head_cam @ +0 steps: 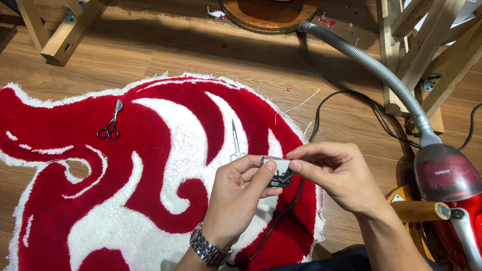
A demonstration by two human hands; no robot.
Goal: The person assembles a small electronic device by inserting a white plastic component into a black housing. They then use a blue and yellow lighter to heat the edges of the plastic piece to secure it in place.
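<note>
Head view: left hand [239,199] and right hand [336,174] fingers pinch a small corded clipper [280,173] above the tufted rug [91,215].

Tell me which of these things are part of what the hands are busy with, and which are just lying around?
In use:
- left hand and right hand, both pinching a small black corded gadget
- its black cord
- the red and white rug beneath

Lying about:
- two pairs of scissors on the rug
- red vacuum cleaner with grey hose
- wooden frames
</note>
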